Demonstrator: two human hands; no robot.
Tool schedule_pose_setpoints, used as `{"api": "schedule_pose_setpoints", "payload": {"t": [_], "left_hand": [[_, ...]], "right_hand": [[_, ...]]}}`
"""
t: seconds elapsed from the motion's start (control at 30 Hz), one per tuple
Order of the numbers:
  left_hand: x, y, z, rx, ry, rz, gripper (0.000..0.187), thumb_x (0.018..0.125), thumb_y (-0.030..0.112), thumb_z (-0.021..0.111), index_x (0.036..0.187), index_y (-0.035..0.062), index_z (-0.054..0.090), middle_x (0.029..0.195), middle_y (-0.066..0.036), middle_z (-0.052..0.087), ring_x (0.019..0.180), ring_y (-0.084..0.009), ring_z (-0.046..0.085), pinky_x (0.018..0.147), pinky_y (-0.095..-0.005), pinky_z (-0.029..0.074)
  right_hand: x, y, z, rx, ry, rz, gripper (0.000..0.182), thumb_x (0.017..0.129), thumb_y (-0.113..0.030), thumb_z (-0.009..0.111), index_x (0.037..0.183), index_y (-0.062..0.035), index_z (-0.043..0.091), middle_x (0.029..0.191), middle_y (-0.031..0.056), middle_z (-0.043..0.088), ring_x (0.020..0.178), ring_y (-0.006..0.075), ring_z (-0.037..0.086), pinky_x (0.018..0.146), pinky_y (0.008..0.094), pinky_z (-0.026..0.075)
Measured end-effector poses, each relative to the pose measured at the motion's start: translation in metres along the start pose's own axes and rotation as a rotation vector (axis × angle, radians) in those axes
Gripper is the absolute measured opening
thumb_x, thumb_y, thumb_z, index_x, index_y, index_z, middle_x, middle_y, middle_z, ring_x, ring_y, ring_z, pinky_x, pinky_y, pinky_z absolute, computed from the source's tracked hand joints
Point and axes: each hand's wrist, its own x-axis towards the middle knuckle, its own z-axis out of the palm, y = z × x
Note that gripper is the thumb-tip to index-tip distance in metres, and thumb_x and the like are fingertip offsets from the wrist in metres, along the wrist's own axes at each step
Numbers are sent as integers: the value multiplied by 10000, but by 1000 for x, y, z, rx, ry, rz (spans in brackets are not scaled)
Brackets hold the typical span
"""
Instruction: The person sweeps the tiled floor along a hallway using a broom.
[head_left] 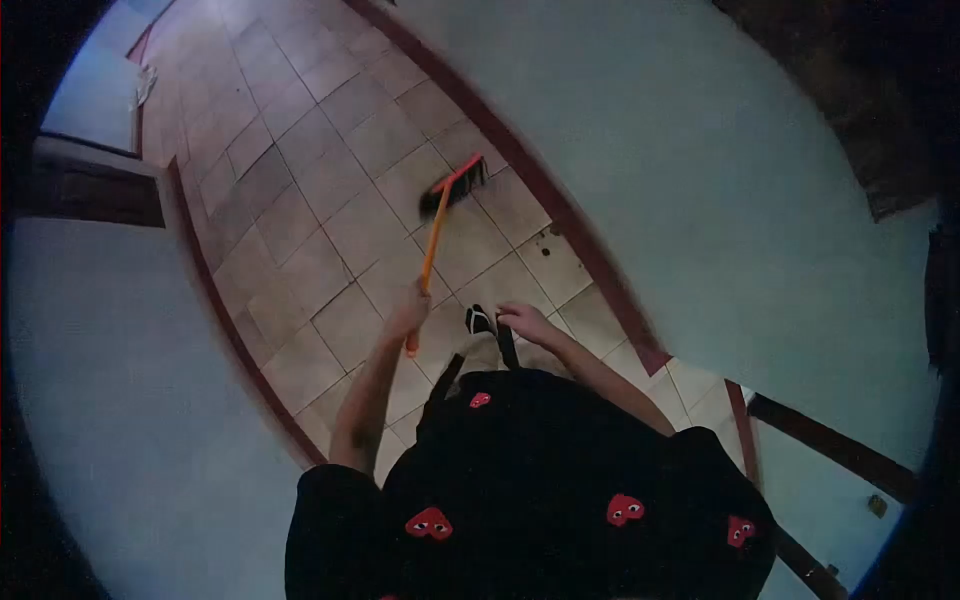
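Observation:
My left hand (pixel 408 312) is wrapped round the orange handle of a broom (pixel 433 245), close to the handle's lower end in this view. The broom's pinkish-red head with dark bristles (pixel 465 187) is down at the tiled floor, ahead of my feet and near the right-hand wall. My right hand (pixel 527 322) hangs in front of my body with its fingers curled in, over a dark strip along my trouser leg. I cannot tell whether those fingers hold anything. A sandalled foot (pixel 478 320) shows between my hands.
Light floor tiles (pixel 370 140) stretch ahead along a corridor. Pale walls with dark red skirting (pixel 590 240) run along both sides. Several dark spots (pixel 546 240) lie on the floor by the right skirting. A doorway edge (pixel 740 420) is at the lower right.

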Motion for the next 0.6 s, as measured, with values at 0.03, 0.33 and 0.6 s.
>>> {"api": "schedule_pose_setpoints", "payload": {"t": [0.03,0.33,0.6], "left_hand": [[0,11,-8,-11,8,2,311,696,100,453,982,-20,430,610,-70,484,488,-141,461,415,-260,369],[9,78,-103,-735,-506,-389,244,718,148,448,892,-19,486,583,-40,484,465,-134,437,414,-276,371],[106,11,-21,-350,-568,-7,148,689,130,502,711,-12,539,572,-76,507,477,-145,467,412,-289,368]], "right_hand": [[1,-8,5,-43,51,-2,408,747,-262,447,1097,-57,403,1049,78,452,932,181,432,779,311,344],[32,-75,9,425,5,298,531,763,-457,334,1157,-101,305,1115,106,391,1002,202,376,808,336,319],[105,-112,-18,419,-83,463,418,782,-455,301,1031,-128,377,924,40,447,825,162,429,739,328,353]]}}
